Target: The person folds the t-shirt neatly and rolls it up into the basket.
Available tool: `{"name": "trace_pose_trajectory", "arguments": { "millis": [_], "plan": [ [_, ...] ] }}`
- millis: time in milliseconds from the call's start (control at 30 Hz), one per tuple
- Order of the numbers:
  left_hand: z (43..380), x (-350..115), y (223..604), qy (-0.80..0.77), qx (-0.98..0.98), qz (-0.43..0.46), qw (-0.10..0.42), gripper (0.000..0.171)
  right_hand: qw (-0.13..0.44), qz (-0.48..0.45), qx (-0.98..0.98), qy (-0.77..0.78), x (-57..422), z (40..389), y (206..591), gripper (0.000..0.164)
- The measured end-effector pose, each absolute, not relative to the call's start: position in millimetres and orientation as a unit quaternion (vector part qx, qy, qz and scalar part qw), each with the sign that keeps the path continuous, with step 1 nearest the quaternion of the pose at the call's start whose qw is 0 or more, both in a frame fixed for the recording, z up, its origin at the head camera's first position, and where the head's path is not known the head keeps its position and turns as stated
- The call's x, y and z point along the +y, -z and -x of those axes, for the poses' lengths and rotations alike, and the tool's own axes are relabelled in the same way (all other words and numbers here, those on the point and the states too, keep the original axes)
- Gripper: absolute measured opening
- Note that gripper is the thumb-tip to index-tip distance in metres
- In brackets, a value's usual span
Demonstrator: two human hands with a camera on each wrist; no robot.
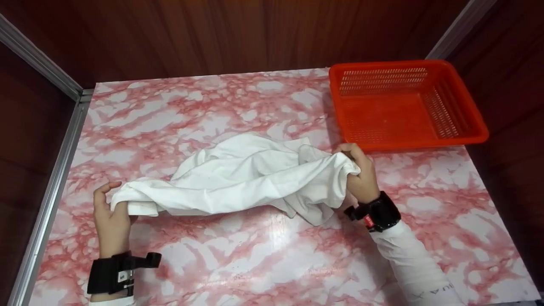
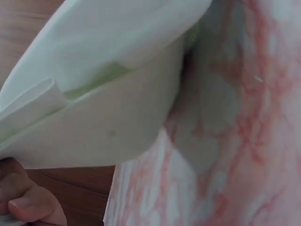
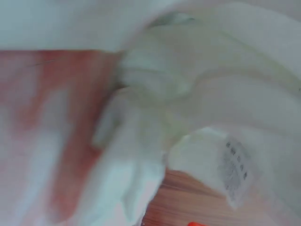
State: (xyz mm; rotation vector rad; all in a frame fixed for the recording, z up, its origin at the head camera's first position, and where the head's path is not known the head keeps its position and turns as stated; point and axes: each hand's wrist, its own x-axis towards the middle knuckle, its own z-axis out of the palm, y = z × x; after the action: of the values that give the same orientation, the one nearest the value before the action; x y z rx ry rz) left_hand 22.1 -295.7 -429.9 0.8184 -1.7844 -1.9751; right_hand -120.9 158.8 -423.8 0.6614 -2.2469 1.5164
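A white cloth garment [image 1: 238, 187] is stretched between both hands, its near edge lifted and the rest lying in loose folds on the table. At its left end my left hand [image 1: 112, 217] grips a corner between thumb and fingers. My right hand [image 1: 361, 175] pinches the bunched right end, close to the basket's near side. In the left wrist view the garment [image 2: 113, 113] shows a folded hem, and the fingers [image 2: 35, 202] are at lower left. A printed label [image 3: 233, 167] hangs inside the garment in the right wrist view, where the right hand itself is hidden.
A red plastic basket [image 1: 386, 146] with slotted walls stands at the table's back right corner, nothing visible in it. The table [image 1: 212, 263] has a red and white marbled top. Dark wood-look panels [image 1: 255, 38] enclose its back and sides.
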Motion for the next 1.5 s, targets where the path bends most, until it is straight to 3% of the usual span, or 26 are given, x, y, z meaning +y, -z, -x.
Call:
{"name": "trace_pose_trajectory", "arguments": {
  "millis": [167, 300, 433, 633, 800, 900, 1033, 1233, 1367, 1500],
  "plan": [
    [-15, -306, 410, 0.719, -0.585, -0.284, 0.247, 0.022, 0.185, -0.181, -0.801, -0.541, 164, 131, 412, 0.011],
    [-9, -322, 408, 0.7, -0.581, -0.314, 0.272, 0.018, 0.21, -0.155, -0.828, -0.497, 171, 138, 413, 0.004],
    [2, -336, 423, 0.629, -0.652, -0.358, 0.227, 0.02, 0.207, -0.17, -0.878, -0.396, 176, 143, 426, 0.008],
    [11, -345, 460, 0.411, -0.819, -0.372, 0.145, 0.027, 0.206, -0.274, -0.905, -0.251, 187, 139, 455, 0.024],
    [4, -348, 474, 0.346, -0.86, -0.34, 0.157, 0.023, 0.192, -0.384, -0.887, -0.171, 204, 124, 465, 0.039],
    [-3, -349, 477, 0.335, -0.873, -0.314, 0.165, 0.024, 0.183, -0.471, -0.848, -0.164, 209, 112, 467, 0.036],
    [-10, -349, 482, 0.323, -0.887, -0.275, 0.183, 0.03, 0.151, -0.553, -0.801, -0.175, 209, 96, 476, 0.019],
    [-18, -350, 487, 0.315, -0.908, -0.205, 0.183, 0.052, 0.026, -0.552, -0.822, -0.14, 211, 81, 490, 0.033],
    [-25, -352, 489, 0.315, -0.92, -0.157, 0.174, 0.062, 0.018, -0.546, -0.829, -0.122, 209, 82, 497, 0.027],
    [-34, -355, 491, 0.313, -0.923, -0.131, 0.181, 0.06, 0.026, -0.549, -0.825, -0.13, 205, 86, 500, 0.015]
  ]
}}
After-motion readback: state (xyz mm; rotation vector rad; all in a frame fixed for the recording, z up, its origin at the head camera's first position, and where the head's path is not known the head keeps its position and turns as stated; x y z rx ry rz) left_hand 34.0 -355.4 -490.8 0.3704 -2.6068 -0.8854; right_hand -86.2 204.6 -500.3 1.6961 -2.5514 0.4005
